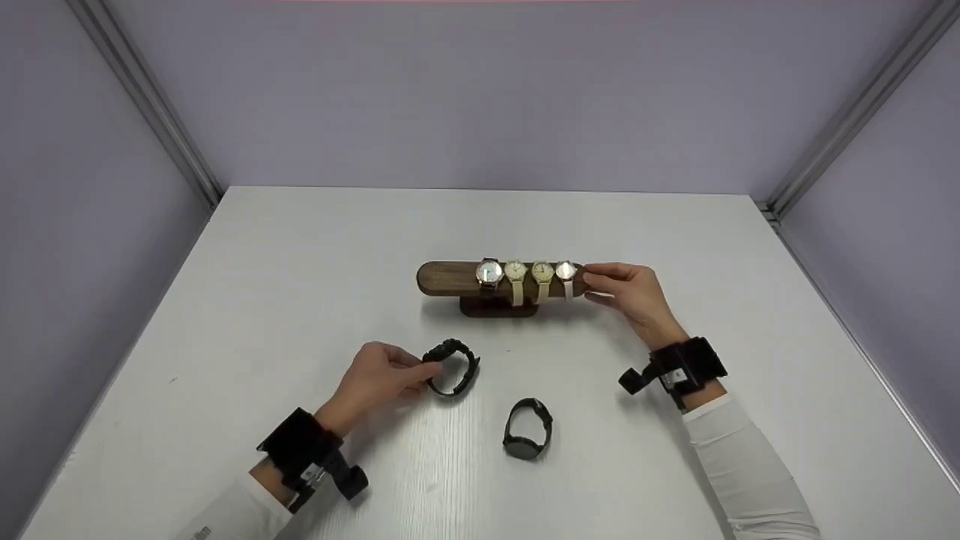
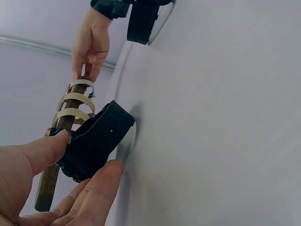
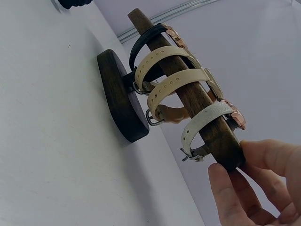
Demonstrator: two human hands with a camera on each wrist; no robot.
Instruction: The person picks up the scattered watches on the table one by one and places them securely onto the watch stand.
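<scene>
While a dark, smooth wooden bar [image 1: 499, 277] sits on its oval wooden foot [image 3: 120, 96] at mid-table, four watches ring it — one on a dark strap, three on pale cream straps with round faces. The right hand [image 1: 628, 292] reaches in from the right and holds the bar's rounded end between thumb and curled fingers [image 3: 235, 188]. Nearer the person, the left hand [image 1: 379, 379] pinches a black watch [image 1: 452, 366] with a chunky band, thumb and fingers closed on it, standing on the matte white table [image 1: 300, 262]. A second black watch [image 1: 527, 428] lies just beside, untouched — six watches in all.
</scene>
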